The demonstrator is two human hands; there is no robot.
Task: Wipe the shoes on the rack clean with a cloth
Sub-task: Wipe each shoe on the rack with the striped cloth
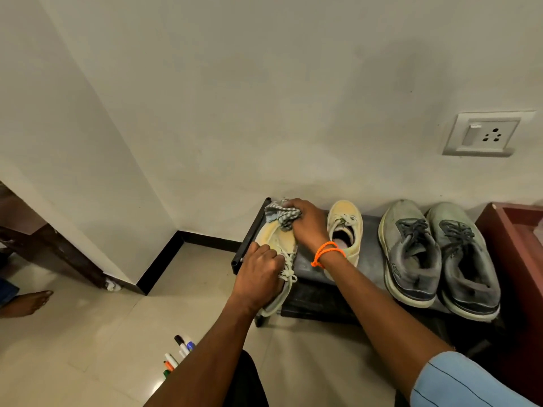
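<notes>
Wiping the first shoe of the row. The left hand (pixel 258 274) curls over the lace area of a pale yellow sneaker (pixel 279 239), steadying it at the rack's (pixel 252 227) end; the right hand (pixel 307 226) bunches a grey striped cloth (pixel 280 214) in closed fingers and presses it against the toe just ahead of the left grip.

Technique, as judged from this view: the holding grip should keep the sneaker tilted and firm so that the cloth can stroke from toe toward heel, with the cloth refolded as a face soils. The midsole edge and the far side, hidden beneath both hands, likely need a turn of the shoe.

Neither grip is spread: the left clasps the sneaker, the right pinches the cloth wad. An orange thread bracelet (pixel 326 252) circles the right wrist.

Just to the right of the wiping grip stands the matching yellow sneaker (pixel 348 221), and farther right a pair of grey running shoes (pixel 440 254), all on the black rack and apparently not yet in hand. Marker pens (pixel 179 353) lie on the floor tiles (pixel 88 333), nearer than the left grip.
</notes>
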